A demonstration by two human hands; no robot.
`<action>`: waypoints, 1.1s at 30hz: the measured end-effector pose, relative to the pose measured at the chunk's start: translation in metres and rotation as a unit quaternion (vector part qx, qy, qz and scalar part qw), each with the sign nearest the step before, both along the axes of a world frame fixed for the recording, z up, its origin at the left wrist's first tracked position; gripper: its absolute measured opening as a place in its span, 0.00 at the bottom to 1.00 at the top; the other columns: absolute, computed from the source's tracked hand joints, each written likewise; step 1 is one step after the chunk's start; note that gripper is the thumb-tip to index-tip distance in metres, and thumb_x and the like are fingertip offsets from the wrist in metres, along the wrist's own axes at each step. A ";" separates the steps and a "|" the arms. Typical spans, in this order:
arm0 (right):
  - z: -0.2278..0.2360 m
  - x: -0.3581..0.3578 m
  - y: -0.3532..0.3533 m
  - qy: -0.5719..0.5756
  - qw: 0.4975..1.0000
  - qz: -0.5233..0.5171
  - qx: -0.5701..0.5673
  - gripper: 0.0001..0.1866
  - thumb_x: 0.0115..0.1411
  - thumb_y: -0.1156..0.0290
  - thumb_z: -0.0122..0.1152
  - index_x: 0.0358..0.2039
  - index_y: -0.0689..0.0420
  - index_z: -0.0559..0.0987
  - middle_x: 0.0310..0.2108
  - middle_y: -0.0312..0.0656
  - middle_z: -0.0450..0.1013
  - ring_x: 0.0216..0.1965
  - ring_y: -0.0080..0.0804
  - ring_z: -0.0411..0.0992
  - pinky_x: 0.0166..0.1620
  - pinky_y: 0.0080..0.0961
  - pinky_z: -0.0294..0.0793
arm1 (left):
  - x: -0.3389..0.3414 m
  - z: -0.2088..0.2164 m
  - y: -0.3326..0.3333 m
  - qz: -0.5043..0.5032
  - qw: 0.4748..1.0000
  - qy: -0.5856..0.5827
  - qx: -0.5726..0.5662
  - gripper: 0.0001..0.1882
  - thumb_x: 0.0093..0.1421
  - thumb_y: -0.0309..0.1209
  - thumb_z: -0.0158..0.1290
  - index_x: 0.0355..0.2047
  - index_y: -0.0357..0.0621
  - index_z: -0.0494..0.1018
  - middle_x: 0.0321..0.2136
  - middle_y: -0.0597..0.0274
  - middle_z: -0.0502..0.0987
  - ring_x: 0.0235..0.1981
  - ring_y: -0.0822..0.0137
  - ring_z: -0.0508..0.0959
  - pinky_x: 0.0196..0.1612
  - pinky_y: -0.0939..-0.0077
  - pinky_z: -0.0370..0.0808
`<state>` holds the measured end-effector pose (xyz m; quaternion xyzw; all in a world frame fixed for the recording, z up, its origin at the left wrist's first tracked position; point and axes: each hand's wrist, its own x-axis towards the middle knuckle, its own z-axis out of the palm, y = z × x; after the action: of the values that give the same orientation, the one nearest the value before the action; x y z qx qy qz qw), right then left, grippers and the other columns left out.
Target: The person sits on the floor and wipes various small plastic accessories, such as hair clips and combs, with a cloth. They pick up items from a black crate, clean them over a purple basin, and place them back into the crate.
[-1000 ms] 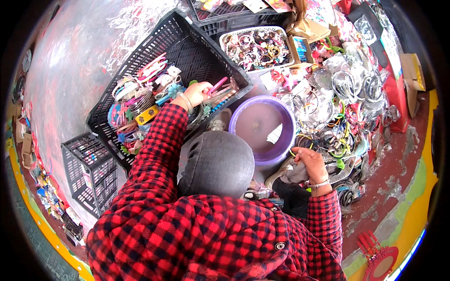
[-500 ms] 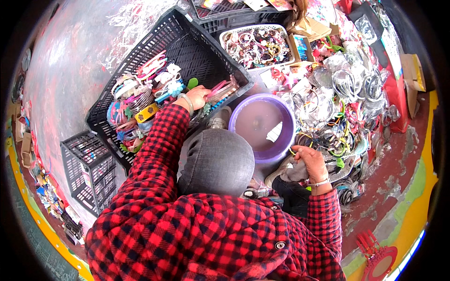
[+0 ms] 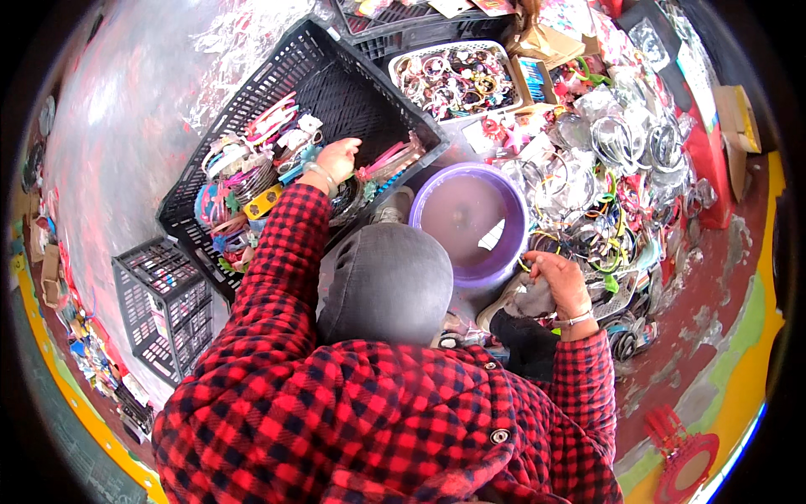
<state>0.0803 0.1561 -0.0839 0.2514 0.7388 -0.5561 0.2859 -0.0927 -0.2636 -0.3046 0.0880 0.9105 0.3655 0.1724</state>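
Observation:
My left hand [image 3: 337,160] is over the black plastic crate [image 3: 220,126], fingers stretched out and apart, with nothing seen in them. Below and beside it lies a pile of colourful headbands [image 3: 252,181] in the crate's near-left part. Pink headbands [image 3: 386,158] rest along the crate's right wall, a short way from my fingertips. My right hand [image 3: 561,281] is closed in a pinch next to the rim of the purple basin [image 3: 519,220]. A small yellowish bit shows at its fingertips, too small to name. Cloudy liquid stands in the basin.
A white basket [image 3: 514,88] of hair ties stands beyond the basin. Right of the basin, bagged headbands [image 3: 621,147] form a large heap. A smaller black crate [image 3: 164,302] is at left. My grey-trousered knee [image 3: 386,286] lies between my arms.
My left hand has come away from the pink headbands and moved left, its fingers now apart. My right hand stays beside the basin, nearly still.

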 end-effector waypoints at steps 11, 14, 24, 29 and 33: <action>0.173 0.065 0.111 0.320 0.908 -0.255 0.085 0.13 0.58 0.68 0.52 0.37 0.65 0.77 0.23 0.30 0.68 0.26 0.15 0.63 0.31 0.11 0.61 | 0.006 0.210 0.013 0.128 0.951 -0.002 0.280 0.16 0.58 0.40 0.48 0.20 0.42 0.71 0.36 0.57 0.76 0.35 0.71 0.73 0.42 0.76 0.68; 0.184 0.123 0.155 0.322 0.889 -0.308 0.108 0.12 0.58 0.70 0.52 0.36 0.65 0.78 0.24 0.30 0.69 0.26 0.15 0.63 0.32 0.11 0.61 | 0.013 0.287 0.047 0.068 0.924 0.042 0.373 0.15 0.61 0.36 0.44 0.22 0.40 0.71 0.39 0.52 0.75 0.42 0.63 0.73 0.48 0.71 0.66; 0.034 0.253 0.240 0.167 0.901 -0.349 0.194 0.09 0.51 0.69 0.57 0.29 0.60 0.81 0.20 0.32 0.72 0.25 0.19 0.67 0.31 0.16 0.66 | 0.150 0.377 0.249 -0.219 0.907 -0.011 0.360 0.12 0.63 0.31 0.41 0.40 0.37 0.69 0.38 0.59 0.74 0.40 0.71 0.73 0.41 0.78 0.69; -0.079 0.230 0.256 0.064 0.933 -0.304 0.183 0.11 0.49 0.71 0.59 0.31 0.63 0.80 0.23 0.37 0.74 0.24 0.22 0.70 0.31 0.19 0.69 | 0.149 0.260 0.273 -0.187 0.942 -0.156 0.232 0.10 0.61 0.30 0.46 0.35 0.37 0.73 0.31 0.62 0.76 0.33 0.73 0.75 0.35 0.82 0.70; -0.158 0.204 0.299 0.059 0.931 -0.035 0.359 0.11 0.51 0.67 0.53 0.31 0.59 0.79 0.30 0.43 0.75 0.32 0.34 0.72 0.38 0.26 0.70 | 0.133 0.249 0.290 -0.175 0.940 -0.177 0.234 0.11 0.61 0.31 0.45 0.35 0.36 0.72 0.31 0.60 0.76 0.32 0.73 0.76 0.34 0.82 0.71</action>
<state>0.2844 0.4546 -0.2418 0.3296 0.8956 -0.2770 0.1125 0.0401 0.0265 -0.0554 0.2176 0.7241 0.5419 0.3669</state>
